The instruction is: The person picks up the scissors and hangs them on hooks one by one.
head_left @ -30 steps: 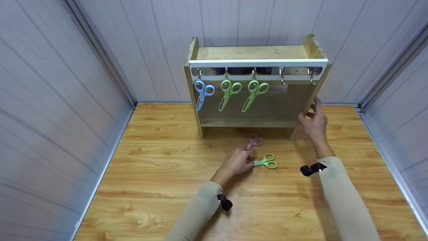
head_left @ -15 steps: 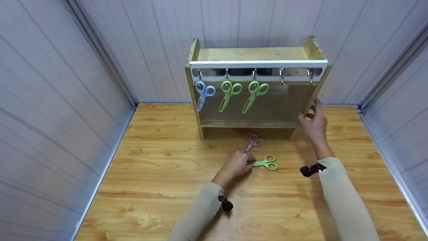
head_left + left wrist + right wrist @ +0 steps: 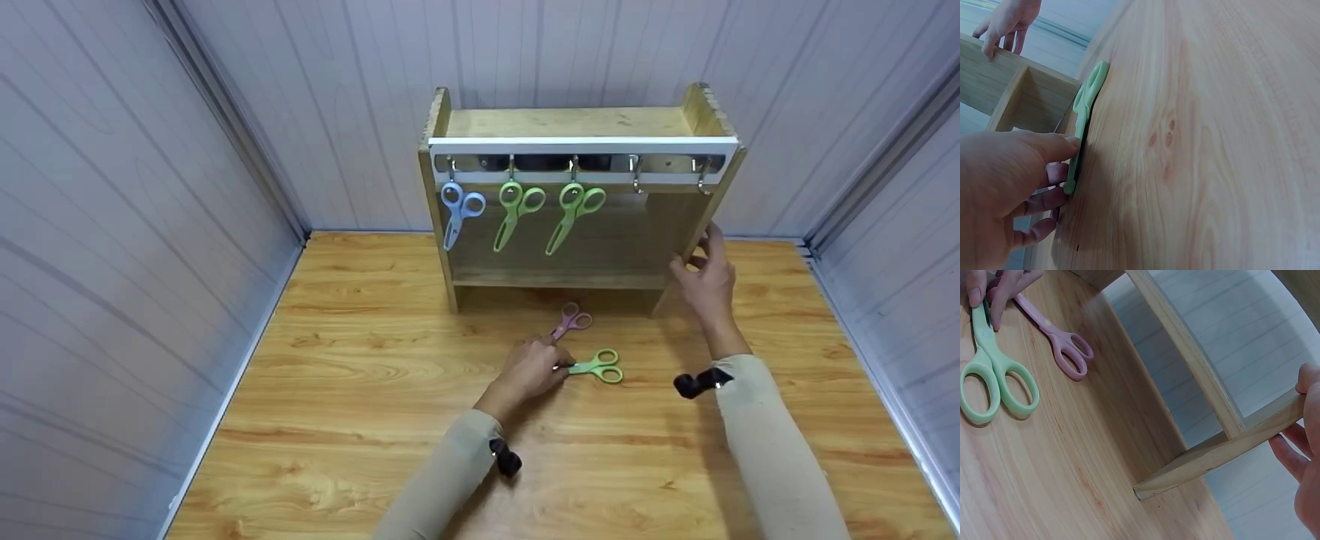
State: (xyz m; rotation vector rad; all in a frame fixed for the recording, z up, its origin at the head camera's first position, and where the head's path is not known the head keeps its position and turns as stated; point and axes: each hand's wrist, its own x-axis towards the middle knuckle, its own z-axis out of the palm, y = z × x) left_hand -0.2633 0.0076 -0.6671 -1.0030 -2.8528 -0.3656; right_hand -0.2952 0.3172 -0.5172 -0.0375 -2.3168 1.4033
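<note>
Enclosing walls [image 3: 570, 52]: we see pale, grooved panels behind and on both sides.
Bench [image 3: 360, 390]: wood-grained, spread between the panels and carrying everything here.
Rack [image 3: 566, 120]: wooden, upright near the back panel, with a top shelf and a lower one.
Sleeves [image 3: 450, 472]: beige, both reaching in from the near side, a small dark camera [image 3: 506, 459] at each cuff.
Rail [image 3: 585, 141]: white-edged, running across the upper front of the rack.
Right hand [image 3: 706, 285]: holding the rack's right side panel, thumb on one face and fingers on the other.
Left hand [image 3: 531, 367]: narrow, pinching the loose green scissors [image 3: 995, 357] by the blade end.
Loose green scissors: in front of the rack, handles pointing right; we cannot tell whether the loops touch the bench.
Hung green scissors [image 3: 513, 213]: two pairs, tips down, on the second and third hooks [image 3: 637, 176] from the left.
Blue scissors [image 3: 456, 214]: hanging tips down from the leftmost hook.
Pink scissors [image 3: 1057, 333]: lying by the rack's foot, just beside our green pair, blade tips hidden behind the left hand.
Hooks: five in a row, metal.
</note>
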